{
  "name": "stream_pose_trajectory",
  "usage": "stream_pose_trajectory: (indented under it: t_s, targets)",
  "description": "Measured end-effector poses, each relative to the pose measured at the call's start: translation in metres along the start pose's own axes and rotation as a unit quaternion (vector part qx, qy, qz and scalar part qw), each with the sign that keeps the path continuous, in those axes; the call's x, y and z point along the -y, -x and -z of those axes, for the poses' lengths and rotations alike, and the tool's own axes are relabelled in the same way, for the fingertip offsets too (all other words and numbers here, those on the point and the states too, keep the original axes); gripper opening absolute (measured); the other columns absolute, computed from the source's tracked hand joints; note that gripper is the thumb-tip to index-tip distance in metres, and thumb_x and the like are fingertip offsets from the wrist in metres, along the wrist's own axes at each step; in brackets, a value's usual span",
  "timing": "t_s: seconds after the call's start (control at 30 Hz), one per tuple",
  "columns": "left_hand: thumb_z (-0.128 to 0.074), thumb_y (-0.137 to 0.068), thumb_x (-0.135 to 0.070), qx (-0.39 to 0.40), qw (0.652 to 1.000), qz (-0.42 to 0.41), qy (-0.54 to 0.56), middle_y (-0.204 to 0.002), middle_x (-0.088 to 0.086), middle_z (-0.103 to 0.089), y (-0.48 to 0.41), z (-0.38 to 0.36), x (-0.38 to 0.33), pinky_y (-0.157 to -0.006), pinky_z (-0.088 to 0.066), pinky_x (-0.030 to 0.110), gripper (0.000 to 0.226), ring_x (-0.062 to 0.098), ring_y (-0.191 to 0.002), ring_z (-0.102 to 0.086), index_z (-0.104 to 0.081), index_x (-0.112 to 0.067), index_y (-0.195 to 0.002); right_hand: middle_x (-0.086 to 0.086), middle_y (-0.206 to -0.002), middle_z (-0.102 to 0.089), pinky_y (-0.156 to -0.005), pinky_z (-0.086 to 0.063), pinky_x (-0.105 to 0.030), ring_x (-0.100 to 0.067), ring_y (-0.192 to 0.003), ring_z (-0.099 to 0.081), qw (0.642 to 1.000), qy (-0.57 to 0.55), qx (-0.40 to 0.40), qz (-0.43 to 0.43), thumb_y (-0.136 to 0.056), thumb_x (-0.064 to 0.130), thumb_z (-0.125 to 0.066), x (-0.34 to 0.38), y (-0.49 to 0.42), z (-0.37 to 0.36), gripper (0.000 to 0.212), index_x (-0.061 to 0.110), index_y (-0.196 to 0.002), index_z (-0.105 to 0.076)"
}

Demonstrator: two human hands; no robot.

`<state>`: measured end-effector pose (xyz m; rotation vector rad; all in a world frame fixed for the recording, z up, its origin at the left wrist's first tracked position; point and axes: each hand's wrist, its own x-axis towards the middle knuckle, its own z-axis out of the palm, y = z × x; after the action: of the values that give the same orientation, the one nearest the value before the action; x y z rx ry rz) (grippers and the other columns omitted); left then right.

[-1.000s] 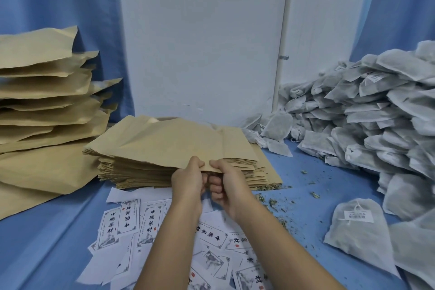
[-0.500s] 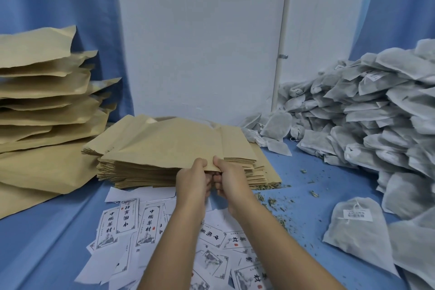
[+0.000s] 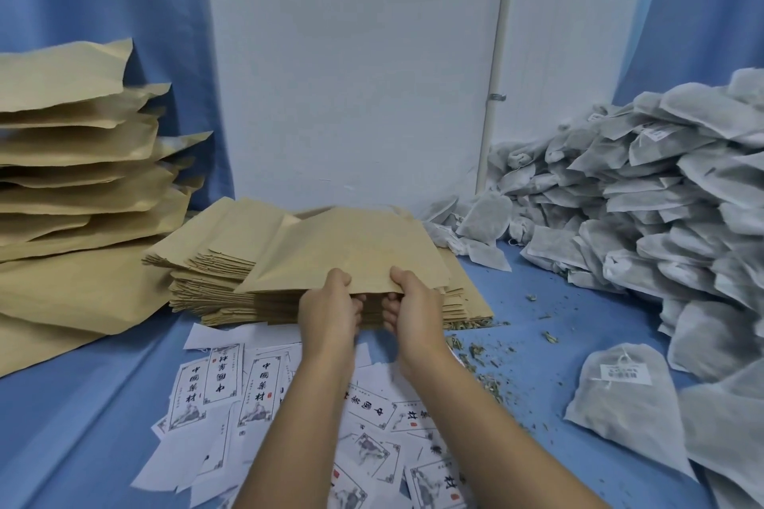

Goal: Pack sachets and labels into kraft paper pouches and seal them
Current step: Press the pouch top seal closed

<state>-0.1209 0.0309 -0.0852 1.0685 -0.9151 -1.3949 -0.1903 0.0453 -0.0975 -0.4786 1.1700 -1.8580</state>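
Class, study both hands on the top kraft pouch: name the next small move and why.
Probably part its layers to open the mouth: left hand and right hand both pinch the near edge of the top kraft pouch, raised off the stack.

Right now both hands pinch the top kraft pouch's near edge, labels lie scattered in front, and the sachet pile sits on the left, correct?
No: the head view shows the sachet pile on the right. The left hand and right hand do pinch the near edge of the top kraft pouch, with labels scattered in front.
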Motion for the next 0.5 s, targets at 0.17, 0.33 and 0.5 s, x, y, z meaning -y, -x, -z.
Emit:
stream_pose_trajectory:
  t_s: [0.17,0.33,0.5]
  targets:
    - [-0.044,-0.091,-0.015,0.040,0.999,0.012,-0.008,-0.034,-0.005,-0.031,-0.002,0.001,0.002,-0.034,-0.014,0.013,0.034,0.008,-0.028,-0.021,-0.046,-0.007,-0.058,0.004,-0.044,-0.035,-0.030,-0.022,-0.016,-0.005,-0.028,-0.029,0.998,-0.039,-0.030,-0.032,-0.093,0.015,-0.051,-0.002,-0.001,0.001,0.033,0.014,-0.062,-0.042]
    - [-0.049,-0.089,-0.012,-0.028,0.999,-0.025,-0.015,-0.032,-0.009,-0.034,-0.017,0.017,0.002,-0.035,-0.017,0.016,0.032,0.006,-0.027,-0.023,-0.044,-0.010,-0.057,0.001,-0.058,-0.030,-0.031,-0.021,-0.015,-0.003,-0.029,-0.027,0.994,-0.075,-0.075,-0.030,-0.094,0.014,-0.050,0.003,-0.008,0.014,0.031,0.015,-0.066,-0.039]
    - [-0.050,-0.085,-0.017,-0.043,0.999,-0.018,-0.025,-0.034,-0.007,-0.034,-0.016,0.019,0.003,-0.039,-0.018,0.020,0.029,0.009,-0.030,-0.024,-0.046,-0.009,-0.057,0.001,-0.057,-0.033,-0.029,-0.021,-0.016,-0.003,-0.027,-0.027,0.992,-0.075,-0.089,-0.038,-0.093,0.014,-0.052,0.004,-0.010,0.016,0.027,0.014,-0.070,-0.038]
